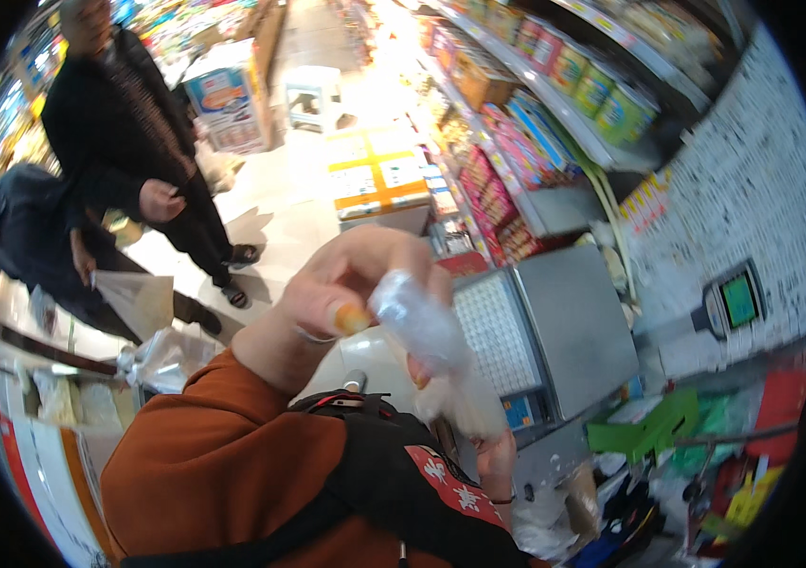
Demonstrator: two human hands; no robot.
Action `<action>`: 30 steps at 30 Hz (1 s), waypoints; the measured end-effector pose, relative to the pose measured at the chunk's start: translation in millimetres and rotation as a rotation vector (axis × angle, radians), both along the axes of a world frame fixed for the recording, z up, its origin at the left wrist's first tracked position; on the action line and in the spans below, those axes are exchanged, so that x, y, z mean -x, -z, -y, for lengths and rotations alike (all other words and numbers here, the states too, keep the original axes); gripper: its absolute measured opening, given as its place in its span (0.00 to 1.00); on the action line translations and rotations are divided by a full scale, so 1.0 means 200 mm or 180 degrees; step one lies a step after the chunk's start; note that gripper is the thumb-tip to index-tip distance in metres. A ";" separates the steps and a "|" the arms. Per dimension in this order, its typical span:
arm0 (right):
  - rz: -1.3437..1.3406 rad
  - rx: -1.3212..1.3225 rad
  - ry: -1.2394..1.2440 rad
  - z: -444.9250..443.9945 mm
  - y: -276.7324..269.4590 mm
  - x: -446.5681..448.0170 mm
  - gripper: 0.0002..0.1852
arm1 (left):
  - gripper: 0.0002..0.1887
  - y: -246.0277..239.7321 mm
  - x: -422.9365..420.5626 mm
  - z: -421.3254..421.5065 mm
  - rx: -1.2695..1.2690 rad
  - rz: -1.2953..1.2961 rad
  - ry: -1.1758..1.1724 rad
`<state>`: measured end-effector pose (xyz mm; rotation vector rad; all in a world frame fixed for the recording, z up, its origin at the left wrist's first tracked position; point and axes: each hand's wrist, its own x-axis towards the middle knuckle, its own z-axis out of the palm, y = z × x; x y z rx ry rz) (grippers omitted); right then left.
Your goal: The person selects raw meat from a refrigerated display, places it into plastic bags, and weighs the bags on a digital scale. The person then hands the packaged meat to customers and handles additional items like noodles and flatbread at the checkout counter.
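My left hand [367, 284] is raised before me at the centre, its fingers curled on the gathered top of a clear plastic bag [421, 326]. Below it hangs the bag's whitish, blurred lower part [470, 405]. Close under that part is my right hand [495, 454], partly hidden, and its fingers cannot be made out well enough to tell a grip. Behind the bag stands a weighing scale with a white keypad [495, 334] and a grey metal platform [577, 330].
Two people stand at the left, one in dark clothes [119, 121], one bending with a plastic bag [136, 298]. Stocked shelves [552, 106] run along the upper right. Taped cartons [378, 174] and a white stool [314, 89] are on the floor. A green-screen display [737, 299] is at right.
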<state>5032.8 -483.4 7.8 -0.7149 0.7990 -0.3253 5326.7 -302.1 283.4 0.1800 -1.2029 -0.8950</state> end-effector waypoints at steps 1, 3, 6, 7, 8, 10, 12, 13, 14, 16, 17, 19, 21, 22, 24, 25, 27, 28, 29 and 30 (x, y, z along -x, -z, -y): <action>0.0153 0.0046 -0.0340 0.01 0.04 -0.04 0.18 | 0.15 0.02 -0.04 -0.12 -0.0023 0.0298 -0.0382; 0.0158 0.0010 -0.0645 -0.01 0.07 -0.14 0.17 | 0.18 0.06 -0.08 -0.37 -0.0518 0.0068 -0.1450; 0.0127 -0.0110 -0.0981 -0.06 0.11 -0.28 0.15 | 0.20 0.11 -0.24 -0.68 -0.0872 0.0006 -0.3046; 0.0130 -0.0109 -0.1061 -0.08 0.10 -0.33 0.15 | 0.19 0.09 -0.29 -0.76 -0.0990 0.0022 -0.3451; 0.0133 -0.0108 -0.1130 -0.09 0.09 -0.38 0.14 | 0.18 0.07 -0.36 -0.84 -0.1209 0.0025 -0.3903; 0.0152 -0.0080 -0.1340 -0.11 0.09 -0.47 0.13 | 0.18 0.06 -0.49 -0.99 -0.1538 -0.0017 -0.4744; 0.0109 -0.0024 -0.1526 -0.13 0.07 -0.57 0.13 | 0.15 0.10 -0.62 -1.18 -0.1761 0.0063 -0.5339; 0.0090 0.0002 -0.1595 -0.15 0.07 -0.61 0.13 | 0.14 0.13 -0.67 -1.25 -0.1847 0.0052 -0.5599; 0.0062 0.0051 -0.1691 -0.17 0.06 -0.65 0.13 | 0.13 0.16 -0.70 -1.32 -0.1832 -0.0058 -0.5780; -0.0003 0.0050 -0.1826 -0.20 0.05 -0.71 0.12 | 0.12 0.25 -0.75 -1.42 -0.1688 -0.0281 -0.5937; -0.0034 0.0045 -0.1927 -0.22 0.05 -0.75 0.12 | 0.12 0.30 -0.76 -1.47 -0.1785 -0.0383 -0.5972; -0.0078 0.0046 -0.2103 -0.23 0.09 -0.80 0.12 | 0.11 0.36 -0.75 -1.48 -0.1796 -0.0301 -0.6001; -0.0098 0.0090 -0.2318 -0.26 0.09 -0.86 0.12 | 0.11 0.42 -0.75 -1.53 -0.2260 -0.0075 -0.6572; -0.0108 0.0048 -0.2422 -0.29 0.08 -0.90 0.12 | 0.10 0.47 -0.74 -1.57 -0.2068 -0.0284 -0.6557; -0.0127 0.0072 -0.2570 -0.33 0.08 -0.97 0.13 | 0.14 0.54 -0.72 -1.64 -0.1826 -0.0595 -0.6832; -0.0136 0.0086 -0.2631 -0.34 0.09 -1.00 0.13 | 0.14 0.58 -0.72 -1.67 -0.1768 -0.0741 -0.6894; -0.0129 0.0085 -0.2769 -0.37 0.10 -1.07 0.13 | 0.16 0.64 -0.68 -1.73 -0.1999 -0.1011 -0.6971; -0.0141 0.0091 -0.2822 -0.40 0.10 -1.11 0.13 | 0.20 0.66 -0.65 -1.76 -0.2039 -0.1191 -0.6947; -0.0155 0.0098 -0.2869 -0.42 0.10 -1.13 0.12 | 0.22 0.68 -0.62 -1.77 -0.1974 -0.1572 -0.7060; -0.0146 0.0017 -0.2935 -0.42 0.13 -1.16 0.12 | 0.21 0.76 -0.60 -1.84 -0.2308 -0.1483 -0.7071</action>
